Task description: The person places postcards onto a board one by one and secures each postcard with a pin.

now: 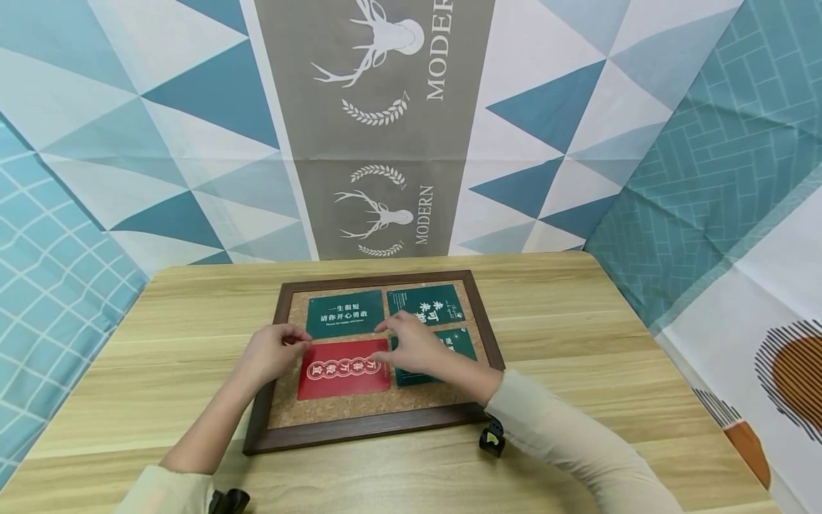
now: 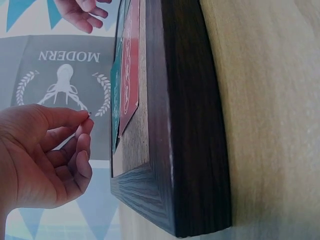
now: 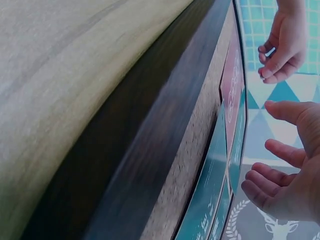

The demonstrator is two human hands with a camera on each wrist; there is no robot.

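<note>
A cork board in a dark wooden frame lies on the table, bearing a red card and several green cards with white writing. Above the red card's upper left corner, my left hand pinches a tiny pushpin between thumb and forefinger; it is too small to make out clearly. My right hand hovers over the red card's right side and the lower right green card, partly covering both. Its fingers are spread and relaxed, holding nothing in the right wrist view.
The wooden table extends around the board on every side. Behind it hangs a patterned cloth with triangles and deer heads. Dark wrist devices are worn at both sleeves.
</note>
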